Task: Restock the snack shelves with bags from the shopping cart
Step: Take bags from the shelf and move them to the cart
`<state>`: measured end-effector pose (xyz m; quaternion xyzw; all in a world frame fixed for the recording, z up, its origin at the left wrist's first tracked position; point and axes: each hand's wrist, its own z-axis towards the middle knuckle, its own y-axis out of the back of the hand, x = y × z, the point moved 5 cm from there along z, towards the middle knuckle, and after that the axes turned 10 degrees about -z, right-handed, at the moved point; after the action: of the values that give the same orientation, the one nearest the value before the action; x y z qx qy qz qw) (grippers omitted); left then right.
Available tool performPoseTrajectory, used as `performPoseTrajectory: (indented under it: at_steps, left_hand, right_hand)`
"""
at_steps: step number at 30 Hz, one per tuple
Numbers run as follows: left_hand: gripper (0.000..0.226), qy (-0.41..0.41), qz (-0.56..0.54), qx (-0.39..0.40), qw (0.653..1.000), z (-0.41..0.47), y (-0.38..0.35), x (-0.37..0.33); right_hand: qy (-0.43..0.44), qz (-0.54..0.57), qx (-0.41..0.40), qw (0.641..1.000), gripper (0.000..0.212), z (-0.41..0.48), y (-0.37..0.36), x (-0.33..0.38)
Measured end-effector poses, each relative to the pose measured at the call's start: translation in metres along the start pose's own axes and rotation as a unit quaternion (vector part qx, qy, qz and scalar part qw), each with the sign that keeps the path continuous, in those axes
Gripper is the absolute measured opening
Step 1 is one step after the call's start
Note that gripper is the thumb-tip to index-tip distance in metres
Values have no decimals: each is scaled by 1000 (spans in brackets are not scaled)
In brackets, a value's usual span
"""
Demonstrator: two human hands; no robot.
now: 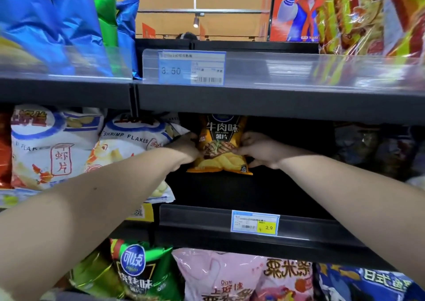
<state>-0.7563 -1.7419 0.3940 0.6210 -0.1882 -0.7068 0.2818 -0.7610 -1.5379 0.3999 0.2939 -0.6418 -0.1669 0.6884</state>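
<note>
Both of your bare arms reach forward into the middle shelf, a dark, mostly bare bay. Your left hand and right hand hold one orange and black chip bag between them, standing upright at the back of that bay. The left hand's grip presses against the bag's left edge, fingers curled around it. The right hand's grip pinches the bag's right edge, with the lower fingers seeming to reach under the bottom corner, though the shadow there makes that hard to confirm. The bag's bottom edge appears to rest on the shelf floor.

Just left of the chip bag stand white shrimp flake bags, and your left forearm crosses in front of the nearest one. On the shelf's front rail, below your right arm, sits a blue and yellow price tag.

The upper shelf carries a blue price label on a clear strip, with blue foil bags to the left and red and yellow packs to the right.

Below, a green bag, a pink bag and a dark blue bag fill the bottom row.
</note>
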Motion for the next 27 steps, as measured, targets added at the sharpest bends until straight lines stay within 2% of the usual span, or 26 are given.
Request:
performPoseTrajectory:
  at_steps: [5, 10, 13, 17, 22, 27]
  left_hand:
    - [52, 2, -15, -9, 1000, -2, 3, 4]
    - [39, -3, -45, -35, 998, 4, 0, 9]
    - [35, -11, -50, -51, 997, 4, 0, 6]
    - [42, -19, -48, -59, 997, 4, -1, 1]
    - [40, -23, 33, -78, 996, 1, 1, -5]
    - [37, -33, 98, -81, 991, -10, 3, -16]
  right_hand:
    - [28, 10, -21, 999, 43, 5, -5, 5]
    - [66, 9, -77, 995, 45, 5, -11, 7]
    - [78, -12, -117, 990, 36, 10, -13, 2]
    - [86, -52, -156, 983, 36, 14, -11, 1]
    - [62, -76, -158, 982, 42, 18, -8, -5]
    - [75, -127, -145, 978, 44, 8, 1, 1]
